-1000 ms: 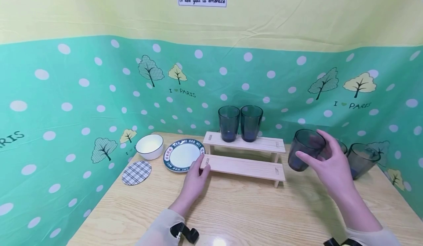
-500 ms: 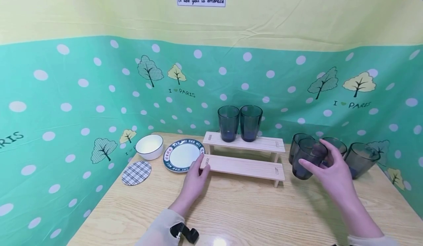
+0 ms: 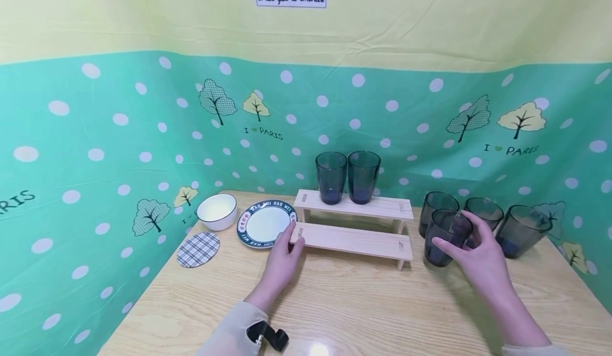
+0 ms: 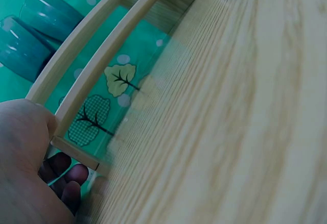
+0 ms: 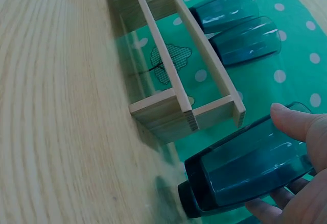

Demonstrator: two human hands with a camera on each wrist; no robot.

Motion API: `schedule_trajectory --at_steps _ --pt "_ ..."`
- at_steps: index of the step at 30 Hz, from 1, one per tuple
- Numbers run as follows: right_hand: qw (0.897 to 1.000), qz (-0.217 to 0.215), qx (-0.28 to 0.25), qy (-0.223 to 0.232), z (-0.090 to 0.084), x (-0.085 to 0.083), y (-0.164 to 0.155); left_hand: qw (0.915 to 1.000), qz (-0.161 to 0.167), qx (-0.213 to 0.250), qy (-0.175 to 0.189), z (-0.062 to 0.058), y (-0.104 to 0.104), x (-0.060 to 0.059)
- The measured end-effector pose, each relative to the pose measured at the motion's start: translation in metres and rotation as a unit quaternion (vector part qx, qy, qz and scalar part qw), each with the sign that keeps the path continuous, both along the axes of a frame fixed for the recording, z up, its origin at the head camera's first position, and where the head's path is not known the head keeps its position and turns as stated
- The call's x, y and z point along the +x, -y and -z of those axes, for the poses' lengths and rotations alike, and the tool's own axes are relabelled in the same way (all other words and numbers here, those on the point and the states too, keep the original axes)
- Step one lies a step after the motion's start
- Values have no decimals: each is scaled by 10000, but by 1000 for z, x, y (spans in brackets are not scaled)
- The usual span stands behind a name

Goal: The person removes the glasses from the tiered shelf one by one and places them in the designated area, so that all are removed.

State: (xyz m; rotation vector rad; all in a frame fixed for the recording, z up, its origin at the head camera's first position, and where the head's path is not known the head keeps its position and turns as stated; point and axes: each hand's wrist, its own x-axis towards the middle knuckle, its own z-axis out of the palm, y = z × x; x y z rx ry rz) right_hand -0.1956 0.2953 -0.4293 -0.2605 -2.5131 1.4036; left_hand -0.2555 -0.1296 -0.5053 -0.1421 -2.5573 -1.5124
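Dark blue-grey tumbler of faceted glass (image 3: 445, 237) sat in my right hand (image 3: 480, 260), my thumb and fingers curled round its upper half. A second before I had held it lifted and tilted above the right side of the tabletop (image 3: 334, 303); by this moment I had brought it down so that its base was at or just off the wood, just in front of three more dark glass tumblers (image 3: 483, 215) near the right rear corner. That read to me as a setting-down rather than a carrying across.

My left hand (image 3: 282, 260) had not moved: its fingers lay fairly straight against the left end of the pale two-step wooden rack (image 3: 356, 239), steadying it, gripping nothing.

From my head I could see two further tumblers (image 3: 347, 178) on the rack's upper step, plus a blue-rimmed white plate (image 3: 264, 224), a white bowl (image 3: 217, 212) and a checked oval coaster (image 3: 198, 249) toward the left rear corner. Only the right wrist view showed my thumb on the glass wall and the thick base close to the grain.
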Motion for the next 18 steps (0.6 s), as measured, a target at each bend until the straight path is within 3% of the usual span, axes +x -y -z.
schedule_trajectory --at_steps 18 --pt "9990 -10 -379 227 13 -7 -2 9999 9 67 103 -1 0 1"
